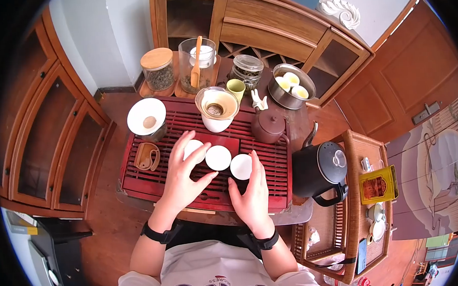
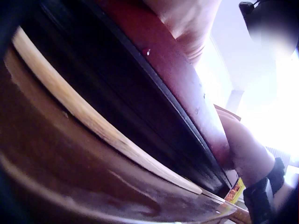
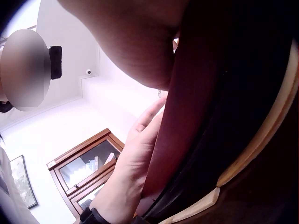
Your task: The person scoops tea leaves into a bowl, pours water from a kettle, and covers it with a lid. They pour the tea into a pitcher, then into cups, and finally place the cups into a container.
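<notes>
Three white cups stand in a row on the slatted red tray. My left hand is spread at the left cup, its fingers beside and partly over it, the thumb pointing toward the middle cup. Around the right cup, my right hand has its thumb at the near side and its fingers at the right side; firm contact cannot be told. The left wrist view shows the tray's side and the right hand; the right wrist view shows the left hand. Neither shows the cups.
Behind the cups are a strainer on a white vessel and a brown teapot. A lidded bowl and wooden holder sit left. Jars and a metal pot stand beyond; a black kettle is right.
</notes>
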Tool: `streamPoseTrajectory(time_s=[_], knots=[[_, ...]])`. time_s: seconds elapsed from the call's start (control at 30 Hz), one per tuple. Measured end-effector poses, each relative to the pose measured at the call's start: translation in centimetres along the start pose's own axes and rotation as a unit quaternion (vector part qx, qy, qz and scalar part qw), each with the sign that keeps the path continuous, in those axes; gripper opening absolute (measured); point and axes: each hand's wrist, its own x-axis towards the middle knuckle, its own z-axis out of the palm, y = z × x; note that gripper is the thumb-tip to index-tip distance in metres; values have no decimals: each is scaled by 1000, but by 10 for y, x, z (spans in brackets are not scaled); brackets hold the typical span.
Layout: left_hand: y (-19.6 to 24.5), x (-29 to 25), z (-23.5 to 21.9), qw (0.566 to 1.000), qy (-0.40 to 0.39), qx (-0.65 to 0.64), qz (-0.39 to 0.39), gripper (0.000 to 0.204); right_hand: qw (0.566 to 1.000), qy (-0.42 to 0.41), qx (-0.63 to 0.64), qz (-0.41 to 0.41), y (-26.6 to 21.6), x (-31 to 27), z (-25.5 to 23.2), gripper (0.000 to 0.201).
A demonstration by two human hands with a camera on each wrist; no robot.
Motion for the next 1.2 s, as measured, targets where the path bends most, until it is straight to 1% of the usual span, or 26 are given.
streamPoseTrajectory(time_s=[0.03,0.07,0.13,0.27,0.47,0.53,0.57,0.63,0.73,1.03,1.2], knots=[[0,0,0,1000,13,12,-15,82,1000,1,0,0,0,0,0,81],[0,-1,0,1000,13,13,-16,82,1000,3,1,0,0,0,0,80],[0,-1,0,998,2,29,-49,89,1000,4,0,-3,0,0,1,80],[0,0,-1,997,-15,-13,-70,88,1000,7,0,-7,-1,0,0,78],[1,1,0,996,9,-41,-72,77,1000,9,-4,-13,-1,0,0,77],[-1,0,2,995,43,-48,-76,71,1000,9,-5,-15,0,0,1,77],[-2,0,2,995,44,-48,-77,71,1000,10,-7,-16,0,0,1,77],[-4,-1,3,993,77,-52,-71,66,1000,9,-6,-15,-1,1,0,77],[-8,-2,5,992,100,-50,-67,63,1000,7,-4,-12,-1,1,0,77],[-7,-2,4,990,113,-42,-78,58,1000,8,-5,-11,-2,0,0,77],[-5,-2,3,991,103,-40,-74,58,1000,9,-3,-20,0,1,0,75]])
